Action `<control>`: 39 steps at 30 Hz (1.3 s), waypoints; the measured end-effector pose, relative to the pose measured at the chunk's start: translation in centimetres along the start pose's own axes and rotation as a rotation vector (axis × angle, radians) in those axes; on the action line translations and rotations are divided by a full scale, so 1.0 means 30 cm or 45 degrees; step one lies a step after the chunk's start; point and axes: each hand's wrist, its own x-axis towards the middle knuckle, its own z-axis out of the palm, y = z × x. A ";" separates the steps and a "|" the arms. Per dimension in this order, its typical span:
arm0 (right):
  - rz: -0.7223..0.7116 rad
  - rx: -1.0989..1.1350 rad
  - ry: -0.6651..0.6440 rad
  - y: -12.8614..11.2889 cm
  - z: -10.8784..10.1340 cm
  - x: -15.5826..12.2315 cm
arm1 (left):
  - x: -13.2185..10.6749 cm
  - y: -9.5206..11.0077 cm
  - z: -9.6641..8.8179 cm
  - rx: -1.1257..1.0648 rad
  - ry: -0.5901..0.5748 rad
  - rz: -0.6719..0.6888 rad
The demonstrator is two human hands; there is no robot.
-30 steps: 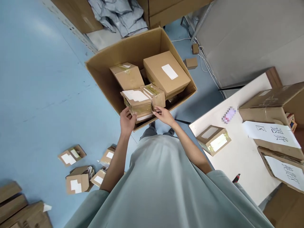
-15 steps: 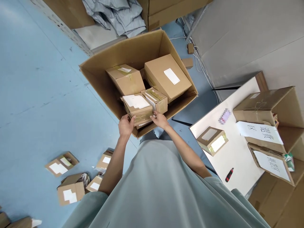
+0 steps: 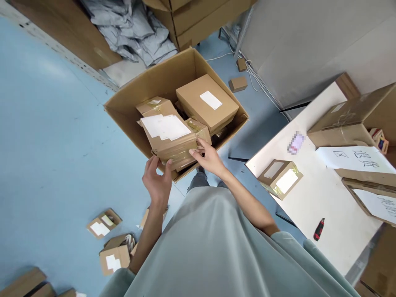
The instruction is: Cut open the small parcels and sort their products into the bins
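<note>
Between my two hands is a taped cardboard box with a white label on top, held at the near side of a large open carton. My left hand grips its near left corner, with thumb and fingers on the edge. My right hand pinches its right end. Inside the carton, a bigger labelled box lies to the right. A small taped box sits partly hidden behind the held one, and another box shows behind it at the left.
To the right, a white table bears a small taped box, a red and black utility knife and cartons with paper signs. Opened boxes lie on the blue floor at left. Grey bags are piled on a shelf beyond.
The labelled box has come up out of the carton, nearer to me, carried by both hands. It now covers more of the boxes behind it. The whole view has shifted slightly.
</note>
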 end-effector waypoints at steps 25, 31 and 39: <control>0.488 0.233 1.762 0.584 -1.154 -1.482 | -1.106 0.947 1.305 0.107 -1.524 2.097; 0.589 0.009 1.789 0.596 -1.116 -1.445 | -1.076 0.835 1.234 0.140 -1.699 2.004; 0.321 -0.168 1.153 0.401 -1.016 -1.040 | -0.598 0.642 0.923 -0.077 -1.037 1.153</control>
